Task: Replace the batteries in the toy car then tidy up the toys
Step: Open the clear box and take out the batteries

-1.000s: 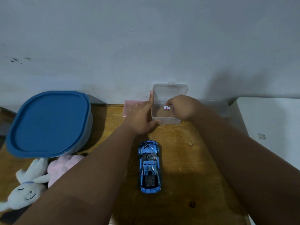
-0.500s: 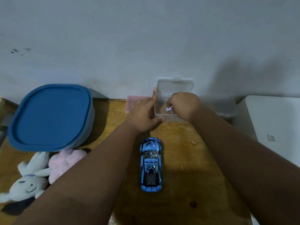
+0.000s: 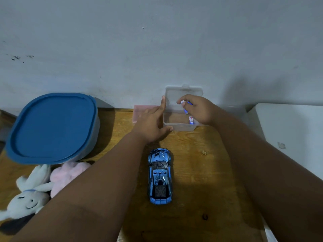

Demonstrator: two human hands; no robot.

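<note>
A blue toy car [image 3: 160, 176] lies on the wooden table [image 3: 201, 180], nose pointing at the wall. Behind it stands a small clear plastic box [image 3: 172, 125] with its lid [image 3: 174, 93] tipped up against the wall. My left hand [image 3: 152, 123] rests against the box's left side, thumb on the front corner. My right hand [image 3: 197, 109] is over the box, fingers pinched on small blue-and-white batteries [image 3: 185, 106] lifted above it. Another battery [image 3: 191, 120] lies in the box's right corner.
A large tub with a blue lid [image 3: 52, 127] stands at the left by the wall. A white plush bunny [image 3: 28, 198] and a pink plush [image 3: 67, 173] lie in front of it. A pink box [image 3: 139, 110] sits behind my left hand. A white surface [image 3: 293, 133] is at the right.
My right hand has risen out of the clear box with batteries pinched in its fingers. My left hand has stayed against the box's side.
</note>
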